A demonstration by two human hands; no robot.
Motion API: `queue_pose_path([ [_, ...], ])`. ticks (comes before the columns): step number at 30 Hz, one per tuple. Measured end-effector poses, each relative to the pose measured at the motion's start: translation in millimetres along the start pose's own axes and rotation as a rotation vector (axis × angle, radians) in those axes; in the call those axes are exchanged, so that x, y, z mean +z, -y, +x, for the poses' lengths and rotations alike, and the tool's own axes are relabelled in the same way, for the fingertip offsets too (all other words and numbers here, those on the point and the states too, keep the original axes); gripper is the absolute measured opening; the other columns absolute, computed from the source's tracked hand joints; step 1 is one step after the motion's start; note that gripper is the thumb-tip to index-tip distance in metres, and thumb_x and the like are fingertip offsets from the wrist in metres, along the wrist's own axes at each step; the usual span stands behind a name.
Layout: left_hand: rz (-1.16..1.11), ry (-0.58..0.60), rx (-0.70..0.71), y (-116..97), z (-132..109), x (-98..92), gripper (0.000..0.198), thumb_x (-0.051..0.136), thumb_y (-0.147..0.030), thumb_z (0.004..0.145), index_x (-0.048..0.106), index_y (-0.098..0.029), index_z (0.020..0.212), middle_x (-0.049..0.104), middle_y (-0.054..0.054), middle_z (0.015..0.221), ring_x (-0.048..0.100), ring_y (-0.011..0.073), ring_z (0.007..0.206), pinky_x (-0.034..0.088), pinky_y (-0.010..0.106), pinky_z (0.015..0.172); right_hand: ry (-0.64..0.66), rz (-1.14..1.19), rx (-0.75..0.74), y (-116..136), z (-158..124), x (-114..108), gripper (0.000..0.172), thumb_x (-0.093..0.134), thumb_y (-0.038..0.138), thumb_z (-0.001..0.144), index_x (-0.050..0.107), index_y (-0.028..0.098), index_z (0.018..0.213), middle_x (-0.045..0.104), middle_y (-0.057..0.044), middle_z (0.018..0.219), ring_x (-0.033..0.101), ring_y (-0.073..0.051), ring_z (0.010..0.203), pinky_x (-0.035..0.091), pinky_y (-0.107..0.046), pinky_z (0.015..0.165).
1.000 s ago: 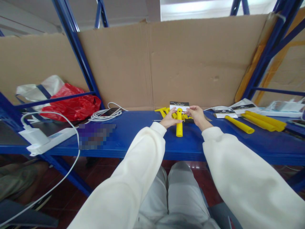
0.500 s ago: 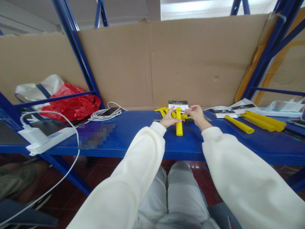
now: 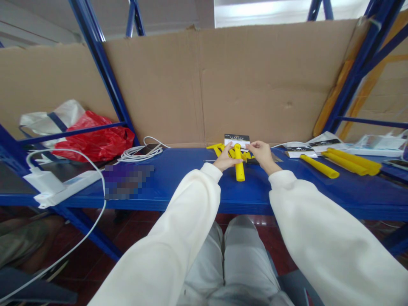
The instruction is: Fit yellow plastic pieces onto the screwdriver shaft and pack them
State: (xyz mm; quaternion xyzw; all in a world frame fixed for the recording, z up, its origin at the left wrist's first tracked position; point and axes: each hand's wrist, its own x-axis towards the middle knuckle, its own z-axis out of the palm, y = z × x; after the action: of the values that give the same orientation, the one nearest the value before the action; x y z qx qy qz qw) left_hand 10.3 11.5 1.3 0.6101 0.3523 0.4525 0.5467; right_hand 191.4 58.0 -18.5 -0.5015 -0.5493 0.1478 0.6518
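Note:
My left hand [image 3: 225, 160] and my right hand [image 3: 262, 154] reach out over the blue shelf [image 3: 178, 178] from white sleeves. Between them they hold a small white card with a black top band [image 3: 236, 140], each hand pinching one lower corner. A yellow tube [image 3: 239, 165] lies on the shelf between the hands, pointing toward me. Behind it lie several small yellow parts [image 3: 219, 148], partly hidden by my left hand.
Long yellow tubes [image 3: 338, 164] and bagged cards [image 3: 306, 148] lie at the right. A coiled white cable with a phone [image 3: 143, 151], a red bag [image 3: 95, 138] and a white power strip [image 3: 60, 189] sit at the left. Cardboard [image 3: 248, 80] backs the shelf.
Both hands and the card have shifted slightly left and up; the card sits a little lower between the fingers. The yellow tube has not moved.

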Motion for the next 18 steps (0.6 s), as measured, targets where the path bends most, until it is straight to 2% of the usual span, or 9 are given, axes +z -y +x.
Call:
queue_pose_path([
  [4, 0.011, -0.006, 0.004, 0.0, 0.9, -0.8, 0.120, 0.083, -0.002, 0.066, 0.024, -0.040, 0.164, 0.036, 0.012, 0.165, 0.069, 0.0237, 0.111, 0.059, 0.038, 0.094, 0.106, -0.023, -0.008, 3.8, -3.0, 1.4, 0.034, 0.082, 0.049, 0.066, 0.063, 0.021, 0.060, 0.066, -0.001, 0.064, 0.058, -0.017, 0.062, 0.049, -0.030, 0.064],
  [7, 0.009, -0.019, 0.009, 0.3, 2.0, -1.6, 0.120, 0.084, -0.001, 0.065, 0.027, -0.041, 0.163, 0.034, 0.011, 0.166, 0.070, 0.0225, 0.110, 0.060, 0.037, 0.094, 0.198, 0.010, -0.047, 7.8, -6.8, 3.6, 0.030, 0.085, 0.045, 0.065, 0.066, 0.022, 0.065, 0.071, -0.003, 0.072, 0.064, -0.020, 0.073, 0.054, -0.035, 0.076],
  [10, -0.017, -0.014, 0.014, 1.1, 2.8, -2.1, 0.121, 0.085, 0.000, 0.064, 0.028, -0.043, 0.162, 0.034, 0.010, 0.166, 0.070, 0.0231, 0.111, 0.060, 0.039, 0.094, 0.213, 0.061, -0.066, 10.6, -11.0, 6.9, 0.037, 0.090, 0.044, 0.058, 0.063, 0.023, 0.074, 0.072, -0.003, 0.080, 0.068, -0.022, 0.084, 0.056, -0.038, 0.086],
  [12, -0.037, 0.003, 0.020, 2.1, 3.1, -2.1, 0.122, 0.086, -0.001, 0.063, 0.028, -0.044, 0.162, 0.036, 0.011, 0.165, 0.070, 0.0247, 0.114, 0.060, 0.041, 0.095, 0.210, 0.080, -0.037, 11.4, -13.9, 9.4, 0.047, 0.092, 0.044, 0.055, 0.061, 0.024, 0.083, 0.071, -0.002, 0.083, 0.068, -0.022, 0.084, 0.056, -0.039, 0.085],
  [15, -0.043, 0.031, 0.026, 3.9, 3.3, -2.1, 0.125, 0.087, -0.001, 0.063, 0.026, -0.044, 0.163, 0.037, 0.012, 0.164, 0.068, 0.0278, 0.119, 0.060, 0.044, 0.097, 0.239, 0.073, 0.001, 11.4, -18.0, 12.4, 0.061, 0.093, 0.045, 0.052, 0.056, 0.024, 0.096, 0.070, -0.002, 0.089, 0.066, -0.019, 0.075, 0.058, -0.037, 0.075],
  [18, -0.026, 0.063, 0.031, 5.6, 4.0, -2.4, 0.126, 0.088, -0.002, 0.064, 0.023, -0.044, 0.164, 0.035, 0.014, 0.165, 0.067, 0.0295, 0.121, 0.061, 0.045, 0.095, 0.300, 0.055, -0.027, 9.6, -21.0, 14.2, 0.066, 0.092, 0.044, 0.053, 0.052, 0.025, 0.102, 0.067, -0.002, 0.095, 0.062, -0.015, 0.068, 0.056, -0.032, 0.067],
])
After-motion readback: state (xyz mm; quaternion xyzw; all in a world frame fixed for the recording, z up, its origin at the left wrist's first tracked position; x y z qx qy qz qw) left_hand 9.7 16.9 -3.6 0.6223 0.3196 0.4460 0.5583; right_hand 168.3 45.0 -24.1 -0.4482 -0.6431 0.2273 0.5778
